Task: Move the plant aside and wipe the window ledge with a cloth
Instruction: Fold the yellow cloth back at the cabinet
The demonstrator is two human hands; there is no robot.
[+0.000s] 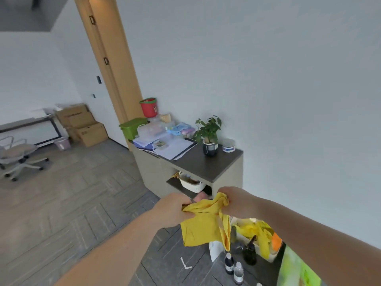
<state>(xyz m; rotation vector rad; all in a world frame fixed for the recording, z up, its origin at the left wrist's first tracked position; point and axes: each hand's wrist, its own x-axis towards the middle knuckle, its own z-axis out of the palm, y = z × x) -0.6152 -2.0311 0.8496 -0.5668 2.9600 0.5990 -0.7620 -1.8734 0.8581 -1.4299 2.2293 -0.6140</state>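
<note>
Our left hand (175, 207) and right hand (235, 203) each pinch a top corner of the one yellow cloth (203, 226), close together, so we judge it best to fold it into a flat pad before wiping. Going rightward on the dark ledge (198, 164) we count one green box (132, 127), one red bucket (148, 107), one plant (209, 137) (untouched, well beyond the hands) and one tub (228, 145).

Both forearms are bare to the frame edge, no sleeves, left grip (172, 209) and right grip (237, 203) ungloved.

Crumpled yellow cloth (203, 221) hangs; potted plant (208, 135) upright on cabinet.
</note>
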